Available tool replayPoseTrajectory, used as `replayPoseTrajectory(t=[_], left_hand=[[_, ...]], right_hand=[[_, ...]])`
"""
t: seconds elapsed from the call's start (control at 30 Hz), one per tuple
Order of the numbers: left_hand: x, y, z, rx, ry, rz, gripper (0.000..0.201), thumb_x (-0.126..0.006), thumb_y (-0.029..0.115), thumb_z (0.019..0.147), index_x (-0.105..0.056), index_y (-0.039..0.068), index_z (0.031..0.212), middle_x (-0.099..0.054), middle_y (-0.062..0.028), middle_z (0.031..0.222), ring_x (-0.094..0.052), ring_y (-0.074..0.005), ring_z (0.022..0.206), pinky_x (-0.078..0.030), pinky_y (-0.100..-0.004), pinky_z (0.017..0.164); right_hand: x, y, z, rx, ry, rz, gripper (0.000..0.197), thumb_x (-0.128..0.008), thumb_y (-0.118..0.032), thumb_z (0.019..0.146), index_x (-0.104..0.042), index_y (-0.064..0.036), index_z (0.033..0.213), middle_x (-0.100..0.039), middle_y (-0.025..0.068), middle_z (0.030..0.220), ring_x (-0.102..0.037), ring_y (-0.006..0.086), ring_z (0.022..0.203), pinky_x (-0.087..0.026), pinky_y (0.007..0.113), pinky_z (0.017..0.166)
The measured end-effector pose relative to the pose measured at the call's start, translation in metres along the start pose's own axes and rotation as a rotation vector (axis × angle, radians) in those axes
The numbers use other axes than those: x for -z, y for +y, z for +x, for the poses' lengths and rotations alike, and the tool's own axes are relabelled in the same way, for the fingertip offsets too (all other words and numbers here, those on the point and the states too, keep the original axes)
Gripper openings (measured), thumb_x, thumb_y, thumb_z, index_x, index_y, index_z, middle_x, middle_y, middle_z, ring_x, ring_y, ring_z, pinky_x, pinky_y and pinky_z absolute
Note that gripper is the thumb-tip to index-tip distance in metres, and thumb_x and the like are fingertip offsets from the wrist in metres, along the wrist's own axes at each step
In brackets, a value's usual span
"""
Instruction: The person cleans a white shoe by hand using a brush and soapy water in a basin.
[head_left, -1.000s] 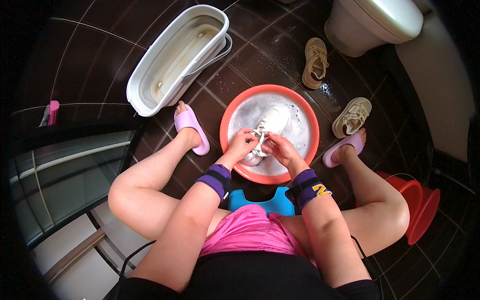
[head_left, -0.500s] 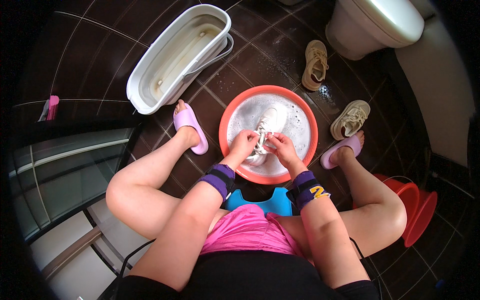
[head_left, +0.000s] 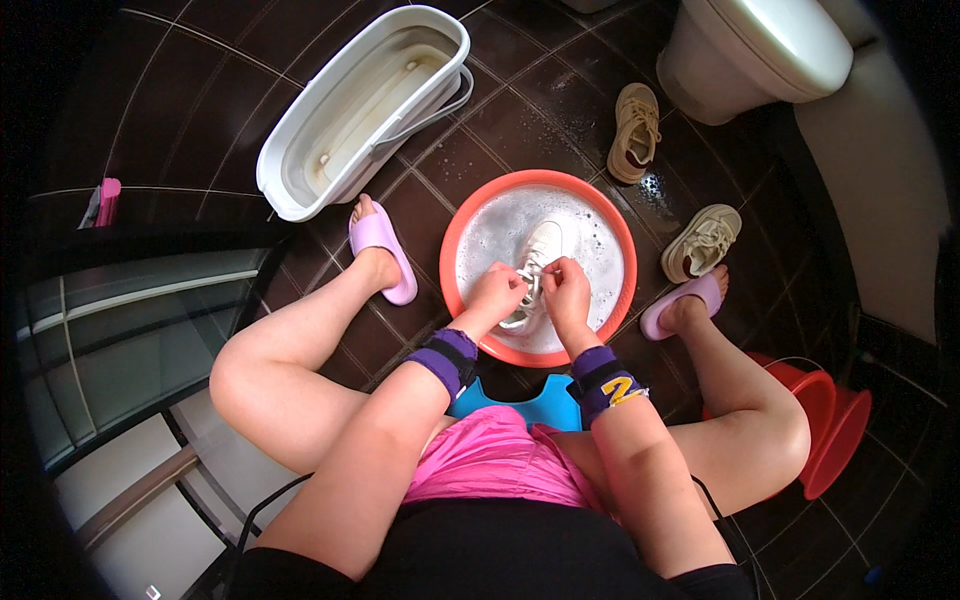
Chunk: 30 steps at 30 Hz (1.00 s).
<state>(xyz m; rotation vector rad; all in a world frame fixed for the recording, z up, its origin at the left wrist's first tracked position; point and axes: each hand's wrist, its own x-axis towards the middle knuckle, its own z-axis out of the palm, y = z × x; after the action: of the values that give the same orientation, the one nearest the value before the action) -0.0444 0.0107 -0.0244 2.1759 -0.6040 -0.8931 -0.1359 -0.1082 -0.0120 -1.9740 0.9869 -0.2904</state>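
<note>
A white lace-up sneaker sits in soapy water inside the orange-rimmed basin, its toe facing away from me. Over the left of its lacing is my left hand, fingers pinched together on the white shoelace. From the other side my right hand pinches the lace as well, thumb and forefinger closed just above the tongue. The shoe's heel end is partly covered by my hands. Purple bands are wrapped around both my wrists.
A long white bucket holding murky water stands far left. Two cream sneakers rest on the dark tiles at right, near the toilet. Red basins lean beside my right knee. A blue stool is under me.
My right hand has risen slightly and turned more upright, with its fingers pinched. My left hand has shifted a little to the right over the laces.
</note>
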Motion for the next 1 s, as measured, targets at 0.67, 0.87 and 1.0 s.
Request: replayPoseTrajectory(t=[0.67, 0.87, 1.0], left_hand=[[-0.022, -0.010, -0.011, 0.028, -0.013, -0.082, 0.017, -0.060, 0.017, 0.082, -0.063, 0.001, 0.081, -0.059, -0.0147, 0.091, -0.059, -0.0302, 0.087, -0.047, -0.0362, 0.078], [-0.025, -0.015, -0.011, 0.027, 0.040, -0.101, 0.019, -0.061, 0.021, 0.081, -0.065, 0.003, 0.077, -0.061, -0.0151, 0.094, -0.060, -0.0333, 0.086, -0.048, -0.0404, 0.078], [-0.026, -0.017, -0.011, 0.009, 0.014, -0.095, 0.019, -0.061, 0.021, 0.080, -0.066, 0.003, 0.077, -0.061, -0.0148, 0.094, -0.061, -0.0331, 0.088, -0.048, -0.0396, 0.078]], right_hand=[[0.031, 0.007, -0.008, 0.421, -0.206, -0.126, 0.018, -0.072, -0.017, 0.072, -0.067, -0.0122, 0.088, -0.057, 0.0040, 0.076, -0.056, 0.0244, 0.077, -0.049, 0.035, 0.069], [0.028, 0.008, -0.015, 0.105, -0.223, 0.040, 0.028, -0.078, -0.019, 0.068, -0.059, -0.0078, 0.085, -0.055, 0.0066, 0.080, -0.058, 0.0215, 0.069, -0.049, 0.033, 0.063], [0.025, 0.012, -0.016, 0.133, -0.271, 0.013, 0.031, -0.079, -0.017, 0.066, -0.058, -0.0051, 0.085, -0.055, 0.0083, 0.081, -0.059, 0.0210, 0.068, -0.050, 0.033, 0.064]])
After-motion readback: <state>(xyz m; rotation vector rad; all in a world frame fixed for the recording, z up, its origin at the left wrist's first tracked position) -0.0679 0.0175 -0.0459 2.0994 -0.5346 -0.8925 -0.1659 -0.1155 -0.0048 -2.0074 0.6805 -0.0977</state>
